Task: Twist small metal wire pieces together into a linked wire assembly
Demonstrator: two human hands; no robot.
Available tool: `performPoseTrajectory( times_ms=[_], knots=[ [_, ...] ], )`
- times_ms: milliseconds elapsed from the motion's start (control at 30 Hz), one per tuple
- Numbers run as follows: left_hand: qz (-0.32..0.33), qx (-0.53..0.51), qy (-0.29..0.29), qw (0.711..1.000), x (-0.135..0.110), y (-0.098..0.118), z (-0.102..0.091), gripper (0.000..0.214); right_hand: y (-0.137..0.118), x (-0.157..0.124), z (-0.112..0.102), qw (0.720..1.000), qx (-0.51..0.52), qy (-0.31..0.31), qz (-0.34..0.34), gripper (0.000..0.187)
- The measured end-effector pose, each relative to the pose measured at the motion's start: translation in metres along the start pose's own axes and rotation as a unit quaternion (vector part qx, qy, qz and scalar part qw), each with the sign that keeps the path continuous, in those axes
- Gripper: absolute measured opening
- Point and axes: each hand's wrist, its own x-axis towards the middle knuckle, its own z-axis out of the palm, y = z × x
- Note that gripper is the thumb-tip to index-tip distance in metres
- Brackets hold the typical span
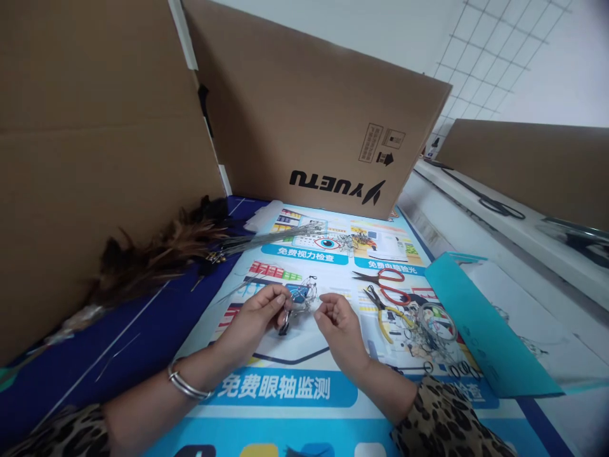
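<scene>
My left hand (259,315) pinches a small wire piece with a dark loop (285,322) hanging below the fingers, just above a printed poster (285,387) that covers the table. My right hand (339,322) is closed in a pinch beside it, holding the other end of the thin wire or thread (309,298). The two hands are close together over the poster's middle. A metal bangle (185,383) sits on my left wrist. Both sleeves are leopard print.
Red-handled scissors (387,285) and yellow-handled pliers (387,317) lie right of my hands, near a tangle of small metal parts and a tape roll (435,324). A teal folder (485,330) lies farther right. Brown feathers (157,254) and wire rods (271,238) lie left. Cardboard walls (309,127) stand behind.
</scene>
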Motion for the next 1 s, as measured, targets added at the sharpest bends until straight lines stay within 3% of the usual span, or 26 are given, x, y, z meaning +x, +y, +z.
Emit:
performPoseTrajectory(
  times_ms=[267, 433, 633, 833, 1000],
  knots=[
    [-0.059, -0.075, -0.028, 0.995, 0.006, 0.010, -0.010, 0.012, 0.004, 0.006, -0.007, 1.000, 0.005, 0.022, -0.017, 0.019],
    [-0.086, -0.065, -0.040, 0.993, 0.008, 0.011, -0.013, 0.010, 0.006, 0.013, -0.017, 0.993, -0.073, 0.051, -0.074, 0.030],
    [-0.106, -0.039, -0.054, 0.992, 0.009, 0.009, -0.012, 0.010, -0.002, 0.017, -0.021, 0.959, -0.186, -0.031, -0.211, 0.055],
    [-0.106, -0.042, -0.069, 0.991, 0.008, 0.008, -0.012, 0.007, -0.003, 0.015, -0.019, 0.937, -0.236, -0.066, -0.247, 0.065],
    [-0.105, -0.042, -0.073, 0.991, 0.007, 0.009, -0.012, 0.005, -0.001, 0.016, -0.017, 0.930, -0.247, -0.072, -0.263, 0.064]
  ],
)
